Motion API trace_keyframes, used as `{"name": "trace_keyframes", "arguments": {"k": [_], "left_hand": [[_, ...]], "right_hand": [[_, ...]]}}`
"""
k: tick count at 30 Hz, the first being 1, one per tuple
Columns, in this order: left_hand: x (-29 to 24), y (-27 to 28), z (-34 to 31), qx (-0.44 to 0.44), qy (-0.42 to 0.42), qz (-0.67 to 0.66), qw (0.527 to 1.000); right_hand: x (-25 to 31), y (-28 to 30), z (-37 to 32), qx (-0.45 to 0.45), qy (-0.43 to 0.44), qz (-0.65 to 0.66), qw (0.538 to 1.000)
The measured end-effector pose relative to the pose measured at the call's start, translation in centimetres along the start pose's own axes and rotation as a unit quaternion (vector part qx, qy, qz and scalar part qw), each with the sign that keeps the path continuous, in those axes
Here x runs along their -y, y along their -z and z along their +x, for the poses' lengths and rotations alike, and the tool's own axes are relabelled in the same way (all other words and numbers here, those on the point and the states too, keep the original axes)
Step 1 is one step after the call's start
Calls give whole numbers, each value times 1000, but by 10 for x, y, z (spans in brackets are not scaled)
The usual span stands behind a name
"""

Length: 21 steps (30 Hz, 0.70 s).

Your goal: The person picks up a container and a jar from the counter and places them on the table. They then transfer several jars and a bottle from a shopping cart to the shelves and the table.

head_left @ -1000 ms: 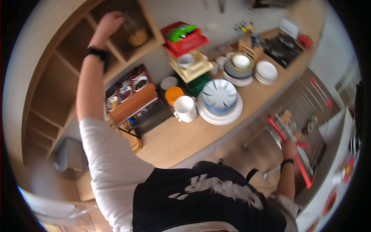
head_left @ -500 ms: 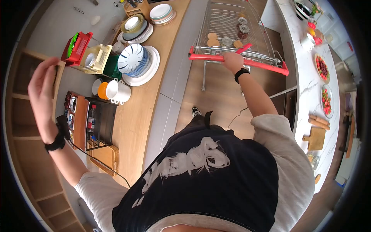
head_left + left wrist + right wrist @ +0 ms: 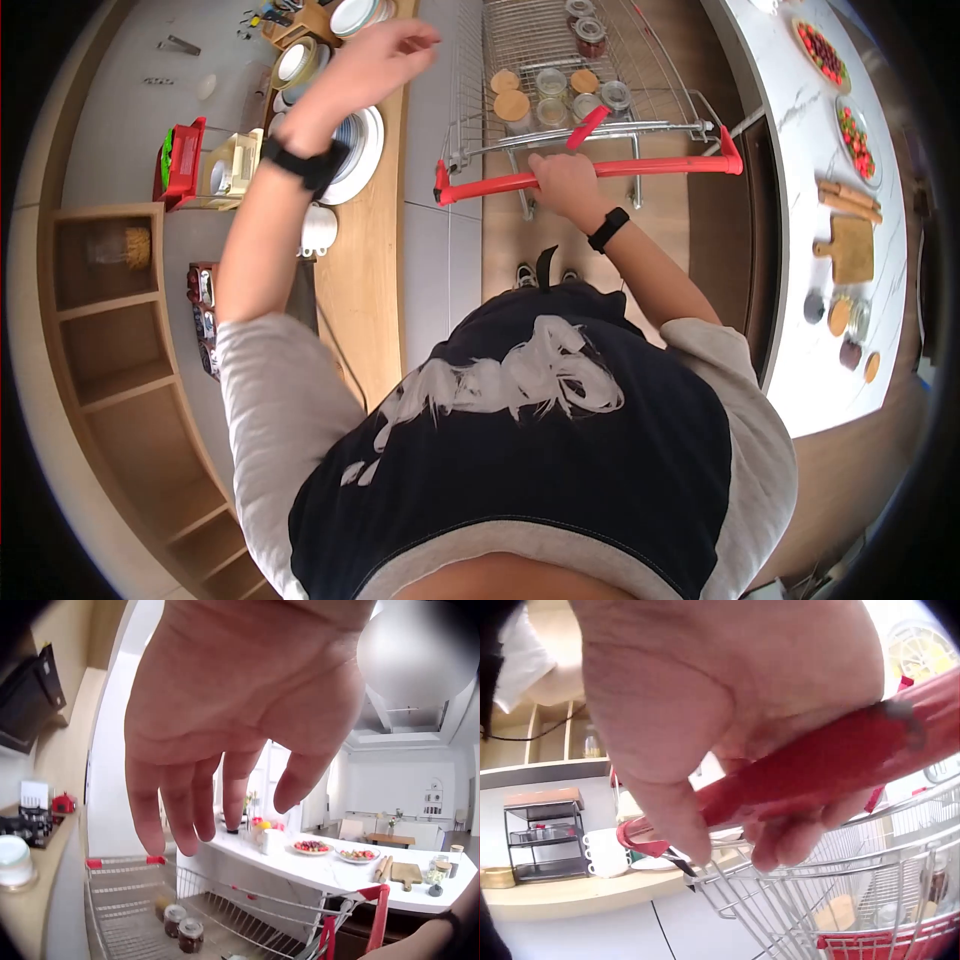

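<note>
My right hand (image 3: 558, 180) grips the red handle (image 3: 660, 167) of a wire shopping cart (image 3: 560, 40); in the right wrist view the fingers (image 3: 780, 840) curl round that red handle (image 3: 832, 761). Several lidded jars (image 3: 550, 85) lie in the cart's basket. My left hand (image 3: 385, 50) is raised over the wooden counter's (image 3: 365, 290) edge beside the cart, empty, with fingers hanging relaxed. The left wrist view shows the left hand (image 3: 225, 825) above the cart (image 3: 135, 900) and two jars (image 3: 184, 930).
Stacked plates (image 3: 362, 150), white mugs (image 3: 318, 228) and red and yellow bins (image 3: 185, 160) crowd the counter. A jar (image 3: 120, 245) stands in the wooden wall shelf (image 3: 100, 300). On the right, a white island (image 3: 800, 250) carries fruit bowls (image 3: 852, 140) and a cutting board (image 3: 850, 248).
My left hand has left the shelf where the jar stands and swung over the counter towards the cart. My right hand kept its grip on the handle.
</note>
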<state>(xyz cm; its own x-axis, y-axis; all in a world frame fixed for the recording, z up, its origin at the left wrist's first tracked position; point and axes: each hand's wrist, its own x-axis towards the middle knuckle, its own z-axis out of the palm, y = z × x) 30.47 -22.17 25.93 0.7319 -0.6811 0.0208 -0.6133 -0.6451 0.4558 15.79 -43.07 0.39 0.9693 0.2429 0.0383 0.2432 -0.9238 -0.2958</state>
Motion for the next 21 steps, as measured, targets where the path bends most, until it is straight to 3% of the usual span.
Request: {"name": "trace_keyframes", "arguments": {"k": [1,2,4,6,8,9,11,14,15,16,19,21], "left_hand": [[7,-21,17,37,7,14,999],[24,-49,35,52,-16,16,998],[63,-107,63,92,-19,2,996],[96,-159,76,124,-8,-22,992],[114,-208,78,122,51,-84,988],[117,-227,79,128,48,-93,986],[121,-260,76,196,113,-8,974],[136,-318,66,220,114,55,967],[144,-337,61,230,108,87,963],[142,-344,55,229,106,84,964],[142,-363,31,244,221,88,940],[185,-412,24,279,209,139,927]], "right_hand": [[4,2,-15,-46,45,15,998],[4,6,-31,-41,33,20,998],[-9,27,-62,-111,168,144,969],[-21,61,-95,-130,133,124,975],[-51,59,-129,-132,-7,62,989],[-63,59,-145,-124,-15,59,990],[-77,62,-165,-27,-79,-53,995],[-55,51,-179,55,-156,-85,983],[-51,43,-187,-18,-129,-87,988],[-44,41,-192,-16,-130,-90,987],[-25,35,-206,-21,-129,-81,988],[-18,31,-214,-31,-125,-55,990]]}}
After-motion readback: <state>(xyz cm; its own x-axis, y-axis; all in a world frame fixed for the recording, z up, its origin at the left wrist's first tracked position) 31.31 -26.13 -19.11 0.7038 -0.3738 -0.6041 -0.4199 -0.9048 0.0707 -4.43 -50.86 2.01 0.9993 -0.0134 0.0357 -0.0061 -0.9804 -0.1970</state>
